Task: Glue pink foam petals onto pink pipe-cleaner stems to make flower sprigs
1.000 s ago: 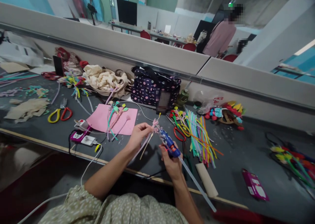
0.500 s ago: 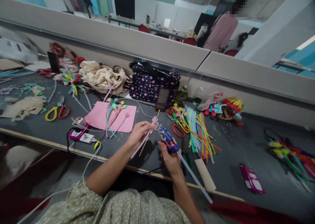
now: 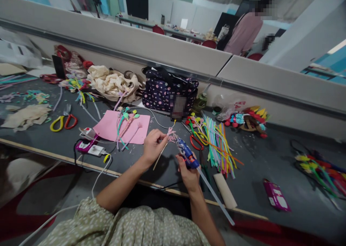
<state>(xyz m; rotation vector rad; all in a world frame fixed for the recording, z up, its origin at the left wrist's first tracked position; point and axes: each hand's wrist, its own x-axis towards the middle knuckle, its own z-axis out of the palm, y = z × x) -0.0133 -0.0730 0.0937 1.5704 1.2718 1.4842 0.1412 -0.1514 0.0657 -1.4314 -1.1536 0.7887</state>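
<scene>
Pinched in my left hand (image 3: 154, 147) is a pink pipe-cleaner flower (image 3: 171, 132), its frilled head showing beyond the fingertips. A thin tan strip (image 3: 160, 157) slants down below those fingers. My right hand (image 3: 188, 172) is wrapped round a blue glue gun (image 3: 184, 149), whose nozzle points up and left, close to the flower's head. From the gun's back end a long clear glue stick (image 3: 216, 196) sticks out toward the table's front edge. Whether the nozzle touches the flower I cannot tell.
Several pipe-cleaner stems lie on a pink sheet (image 3: 108, 125). Pliers (image 3: 65, 120), a power strip (image 3: 92, 148) and its cords are to the left. A bundle of pipe cleaners (image 3: 216, 145), a beige roll (image 3: 225, 191) and a purple box (image 3: 276, 196) are to the right. A dotted bag (image 3: 159, 91) stands behind.
My left hand has turned, and the lilac stem that hung below it no longer shows. The glue gun has shifted slightly right and down.
</scene>
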